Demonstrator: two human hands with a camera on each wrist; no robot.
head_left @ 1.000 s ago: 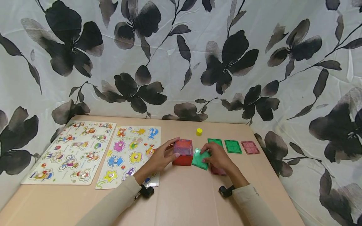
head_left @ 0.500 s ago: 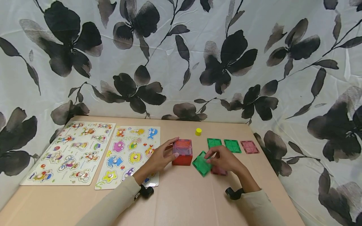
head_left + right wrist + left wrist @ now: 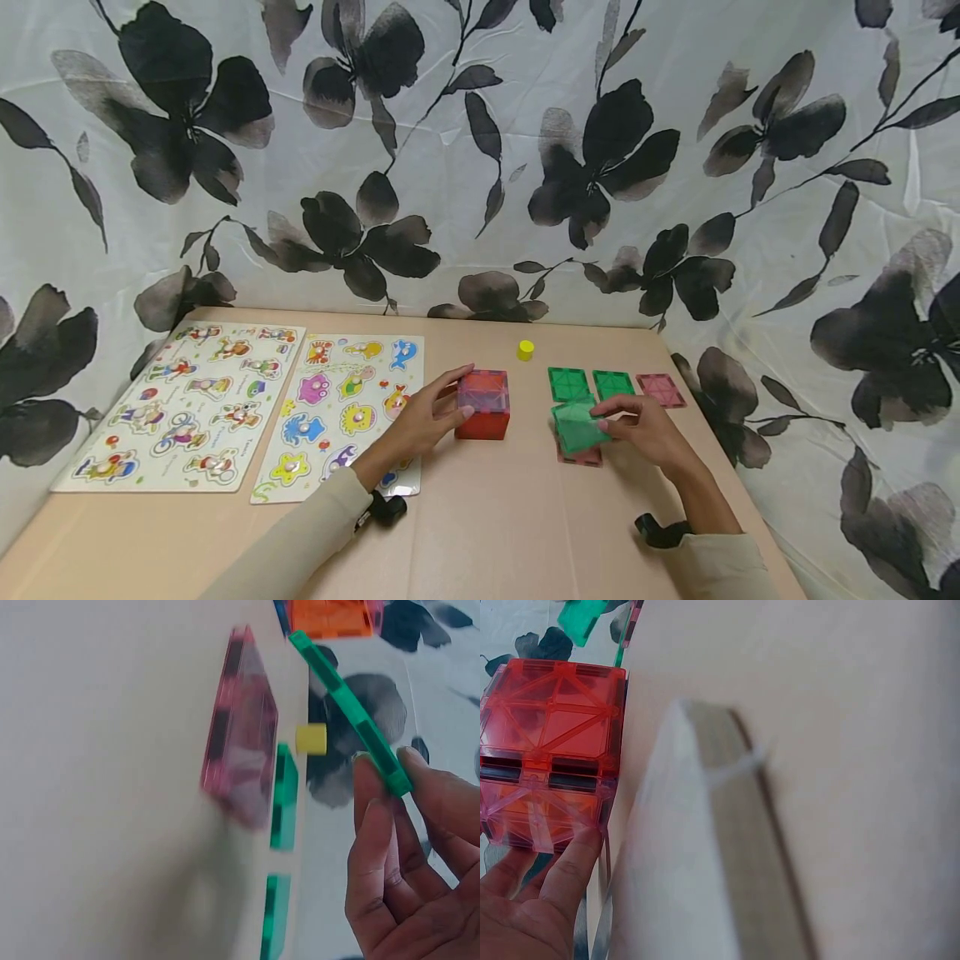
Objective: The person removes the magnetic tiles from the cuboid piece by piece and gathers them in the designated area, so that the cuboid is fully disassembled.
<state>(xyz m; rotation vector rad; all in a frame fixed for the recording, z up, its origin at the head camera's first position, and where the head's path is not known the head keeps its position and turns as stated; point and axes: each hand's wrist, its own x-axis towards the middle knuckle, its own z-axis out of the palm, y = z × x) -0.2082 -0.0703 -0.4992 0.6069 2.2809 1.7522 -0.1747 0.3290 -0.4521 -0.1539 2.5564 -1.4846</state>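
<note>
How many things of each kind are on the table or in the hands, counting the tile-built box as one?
Green tiles: 3
Pink tiles: 2
Tile-built box: 1
Yellow piece: 1
Picture boards: 2
Total: 9

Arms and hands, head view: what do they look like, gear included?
Left sleeve and right sleeve: long, beige. A small black device sits at each cuff, left device and right device. Left hand and right hand ungloved.
</note>
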